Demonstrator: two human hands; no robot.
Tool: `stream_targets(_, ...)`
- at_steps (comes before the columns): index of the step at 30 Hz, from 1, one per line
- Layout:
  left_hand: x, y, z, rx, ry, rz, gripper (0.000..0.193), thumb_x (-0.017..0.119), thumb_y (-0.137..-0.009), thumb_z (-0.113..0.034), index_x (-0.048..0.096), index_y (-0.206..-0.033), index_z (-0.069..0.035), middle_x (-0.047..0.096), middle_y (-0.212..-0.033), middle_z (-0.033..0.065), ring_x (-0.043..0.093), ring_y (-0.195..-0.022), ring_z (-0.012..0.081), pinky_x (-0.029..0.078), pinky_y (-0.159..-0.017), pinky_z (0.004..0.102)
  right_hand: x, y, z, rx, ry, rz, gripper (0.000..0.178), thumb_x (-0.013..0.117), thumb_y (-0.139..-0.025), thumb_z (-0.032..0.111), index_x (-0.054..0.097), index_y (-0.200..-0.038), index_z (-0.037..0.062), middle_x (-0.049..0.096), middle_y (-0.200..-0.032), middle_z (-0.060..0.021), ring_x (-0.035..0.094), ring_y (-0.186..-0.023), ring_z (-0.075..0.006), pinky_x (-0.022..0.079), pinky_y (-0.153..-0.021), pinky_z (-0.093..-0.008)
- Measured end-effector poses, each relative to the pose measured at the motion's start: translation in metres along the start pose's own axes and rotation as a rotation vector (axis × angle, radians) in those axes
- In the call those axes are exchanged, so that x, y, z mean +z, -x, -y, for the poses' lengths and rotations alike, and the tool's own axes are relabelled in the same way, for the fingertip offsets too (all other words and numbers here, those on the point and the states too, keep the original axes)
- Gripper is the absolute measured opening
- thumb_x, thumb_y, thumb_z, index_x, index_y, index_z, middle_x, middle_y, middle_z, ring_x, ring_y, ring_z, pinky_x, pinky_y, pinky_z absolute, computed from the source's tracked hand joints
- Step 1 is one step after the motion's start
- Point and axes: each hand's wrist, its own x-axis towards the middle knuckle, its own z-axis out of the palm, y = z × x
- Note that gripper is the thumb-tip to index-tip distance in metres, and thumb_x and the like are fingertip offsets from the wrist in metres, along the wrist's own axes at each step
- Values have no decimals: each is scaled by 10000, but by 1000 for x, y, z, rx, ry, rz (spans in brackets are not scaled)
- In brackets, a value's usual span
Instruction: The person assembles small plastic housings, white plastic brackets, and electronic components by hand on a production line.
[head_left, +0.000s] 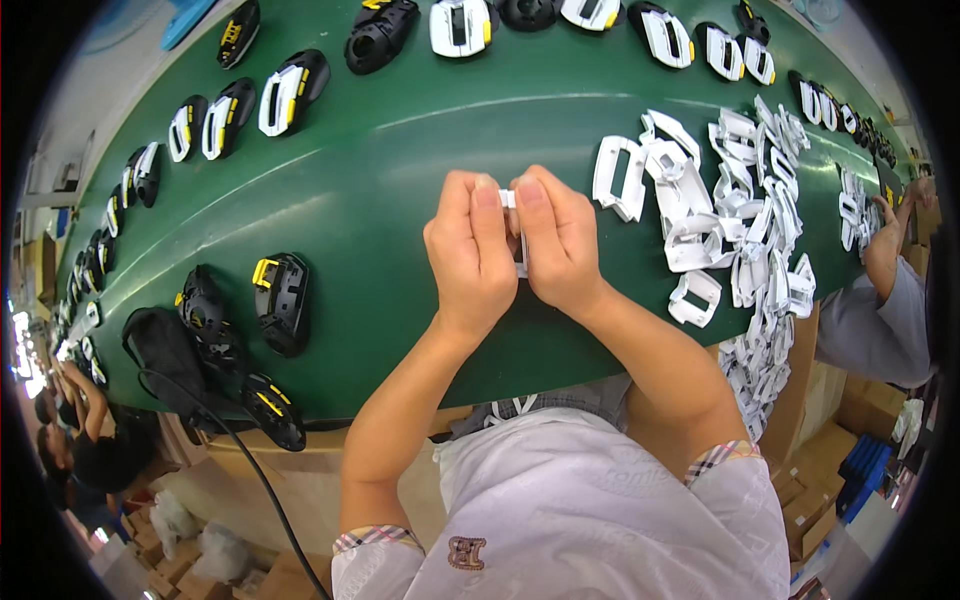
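Note:
Both my hands meet over the near middle of the green table, thumbs side by side on top. Between them is a white plastic frame piece (521, 268), mostly hidden by my fingers; only its top end and a strip of its lower part show. My left hand (472, 255) is closed around its left side, and my right hand (556, 245) is closed around its right side. To the right of my hands lies a loose white plastic frame (620, 178) at the edge of a heap of similar white parts (760, 230).
Black housings with yellow parts, such as this one (281, 303), lie at the left near a black pouch (165, 355) and a cable (265, 470). Black-and-white assemblies (293, 95) line the green table's (400, 150) far side. Another person's arm (885, 245) is at the right.

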Motion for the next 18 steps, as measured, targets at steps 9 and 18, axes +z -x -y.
stream_targets(9, -3, 2, 7, -32, 0, 18, 199, 424, -965, -115, 464, -794, -21, 495, -536, 18, 461, -451, 66, 360, -418, 232, 1, 1, -5, 64, -103, 11, 326, 423, -978, 173, 423, -691, 19, 414, -528, -27, 361, -488, -77, 320, -436, -263)
stream_targets(18, -1, 3, 8, 149, -95, -18, 177, 438, -956, -100, 464, -800, -23, 486, -523, 14, 450, -433, 66, 346, -407, 222, 3, -1, 8, 111, -3, 2, 341, 425, -980, 185, 423, -681, 21, 407, -531, -18, 359, -496, -71, 320, -441, -256)
